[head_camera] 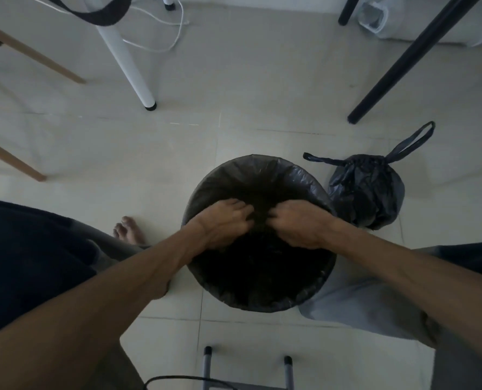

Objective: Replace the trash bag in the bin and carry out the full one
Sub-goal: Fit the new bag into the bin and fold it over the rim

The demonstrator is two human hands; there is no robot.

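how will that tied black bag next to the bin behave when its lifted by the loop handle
The tied bag will probably sag and swing: its plastic is thin and crinkled. The bulging, rounded body hints at some weight, though the contents are hidden. The loop handle is a narrow strip, so it may stretch or dig into the hand.

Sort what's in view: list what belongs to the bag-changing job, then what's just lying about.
Part of the job:
- bin
- new black liner fitted over its rim
- tied full bag on the floor beside it
- left hand and right hand, both gripping liner plastic inside the bin

Just lying about:
- white cable
- white table leg
- black chair leg
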